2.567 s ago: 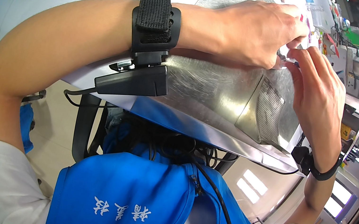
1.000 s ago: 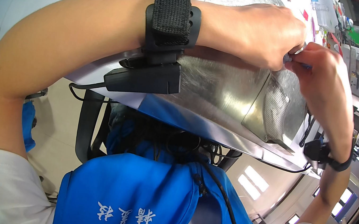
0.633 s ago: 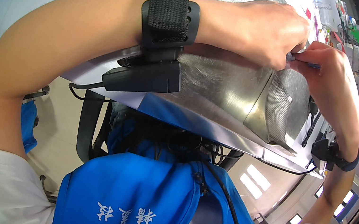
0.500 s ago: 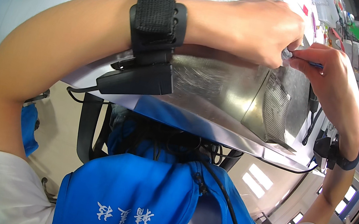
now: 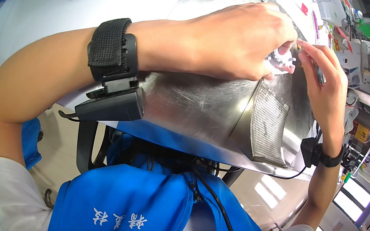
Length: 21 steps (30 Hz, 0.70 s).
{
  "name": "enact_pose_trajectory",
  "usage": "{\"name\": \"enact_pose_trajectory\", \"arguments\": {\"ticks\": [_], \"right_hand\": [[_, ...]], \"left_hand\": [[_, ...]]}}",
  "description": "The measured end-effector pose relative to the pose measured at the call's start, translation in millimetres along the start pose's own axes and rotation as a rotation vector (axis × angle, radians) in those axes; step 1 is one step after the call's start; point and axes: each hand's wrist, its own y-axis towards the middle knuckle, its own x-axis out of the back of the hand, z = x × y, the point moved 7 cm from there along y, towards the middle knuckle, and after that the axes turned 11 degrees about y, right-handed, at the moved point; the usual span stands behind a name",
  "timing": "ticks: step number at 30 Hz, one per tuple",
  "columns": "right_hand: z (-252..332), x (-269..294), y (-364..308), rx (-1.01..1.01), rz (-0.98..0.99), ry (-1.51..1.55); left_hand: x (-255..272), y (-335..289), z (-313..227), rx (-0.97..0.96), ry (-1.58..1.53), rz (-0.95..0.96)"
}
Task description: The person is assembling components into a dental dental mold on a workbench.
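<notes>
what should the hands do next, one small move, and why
Perhaps ease the right hand toward the white part: the left hand grips it over the metal plate, while the right one is close beside it, seemingly not touching. Whether it pinches anything is too small to tell.

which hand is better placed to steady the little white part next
Probably the left hand: its fingers hold the white part. The right hand is just to the part's right, apparently not touching it.
</notes>
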Motion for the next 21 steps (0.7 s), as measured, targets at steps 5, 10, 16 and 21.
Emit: {"name": "enact_pose_trajectory", "arguments": {"ticks": [5, 10, 16, 21], "right_hand": [[23, 7, -8, 0.022, -0.016, 0.163], [56, -7, -5, 0.188, 0.045, -0.022], [62, -12, -3, 0.333, 0.060, -0.102], [61, -13, -6, 0.462, 0.058, -0.107]], "left_hand": [[3, -4, -1, 0.048, -0.017, 0.066], [12, -7, -5, -0.029, -0.054, -0.068], [10, -2, -6, -0.036, -0.096, 0.027], [7, -5, -3, -0.031, -0.071, 0.004]]}}
